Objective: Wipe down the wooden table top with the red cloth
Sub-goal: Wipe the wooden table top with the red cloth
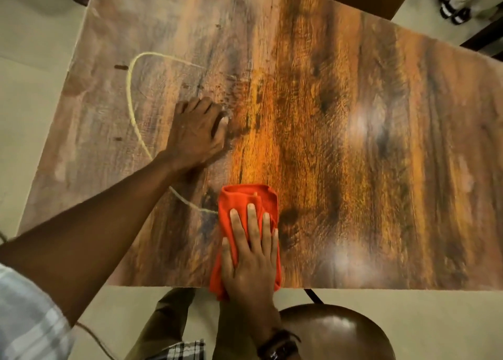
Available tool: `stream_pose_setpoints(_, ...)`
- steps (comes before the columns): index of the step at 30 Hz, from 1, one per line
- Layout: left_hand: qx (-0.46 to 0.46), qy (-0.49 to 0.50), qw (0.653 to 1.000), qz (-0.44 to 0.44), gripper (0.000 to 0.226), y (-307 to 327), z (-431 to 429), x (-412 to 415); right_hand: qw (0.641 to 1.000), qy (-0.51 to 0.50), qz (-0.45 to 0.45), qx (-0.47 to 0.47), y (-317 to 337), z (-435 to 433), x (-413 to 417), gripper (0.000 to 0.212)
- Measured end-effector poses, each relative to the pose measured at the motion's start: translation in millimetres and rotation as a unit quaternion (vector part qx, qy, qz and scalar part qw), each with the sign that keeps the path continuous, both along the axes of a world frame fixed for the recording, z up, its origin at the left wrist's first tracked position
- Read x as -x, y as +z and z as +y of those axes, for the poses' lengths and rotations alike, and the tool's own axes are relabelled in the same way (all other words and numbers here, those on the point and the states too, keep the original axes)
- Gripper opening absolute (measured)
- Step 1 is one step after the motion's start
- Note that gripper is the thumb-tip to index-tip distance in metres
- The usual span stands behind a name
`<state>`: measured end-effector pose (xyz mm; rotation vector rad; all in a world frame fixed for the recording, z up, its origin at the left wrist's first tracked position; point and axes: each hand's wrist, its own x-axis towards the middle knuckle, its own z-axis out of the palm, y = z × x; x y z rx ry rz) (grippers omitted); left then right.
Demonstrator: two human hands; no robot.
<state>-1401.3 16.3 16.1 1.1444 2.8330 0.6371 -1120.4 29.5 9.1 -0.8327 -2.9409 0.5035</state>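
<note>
- Red cloth (246, 210) folded into a thick pad at the near edge of the wooden desk (353, 142), its lower end spilling just over that edge; pinned flat under the right hand (249, 264), fingers spread, palm pressing down rather than pinching; no clenched grip, only an open-palm hold.
- Left hand (197, 131) planted farther in on the desk, fingers curled loosely against the wood; grasping nothing, seemingly bracing the body.
- Soft, light, limp fabric by the look of it; likely to bunch or roll under a push unless kept flat; best held as now, broad palm over the middle of the pad, fingertips toward its leading edge; overhanging end liable to drag off the desk on a pull toward the body.
- Glossy grain with bright glare patches (359, 122) on the right; probably slick, so easy gliding for the cloth.
- Pale looping streak (133, 98) on the duller left half, one end running right up to the cloth; small dark specks (121, 67) beside it; likely the residue left to clear.
- Broad bare surface ahead and to the right; room for long strokes; left hand and forearm lying across the path to the left.
- Round dark stool seat (334, 332) close beneath the near edge, beside the right wrist; sandalled feet (453, 7) of another person beyond the far corner, well apart.
</note>
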Motion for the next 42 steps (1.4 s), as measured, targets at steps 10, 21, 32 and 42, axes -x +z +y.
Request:
stream_pose_setpoints(10, 0.016, 0.027, 0.999, 0.033, 0.052, -13.6, 18.1, 42.2, 0.998, -0.019, 0.050, 0.014, -6.0, 111.8, 164.9, 0.057)
stream_pose_setpoints(21, 0.022, 0.034, 0.999, 0.010, 0.057, -11.0, 20.8, 50.6, 0.999, -0.020, 0.011, 0.035, 14.4, 207.8, 337.0, 0.055)
stream_pose_setpoints(32, 0.018, 0.031, 0.998, 0.043, 0.041, -1.9, 38.2, 89.7, 1.000, 0.017, 0.016, 0.004, -4.0, 109.9, 144.2, 0.055)
stream_pose_setpoints(42, 0.063, 0.040, 0.997, 0.007, 0.064, -14.2, 48.6, 93.9, 0.998, -0.060, 0.010, 0.031, -0.5, 267.5, 298.9, 0.061)
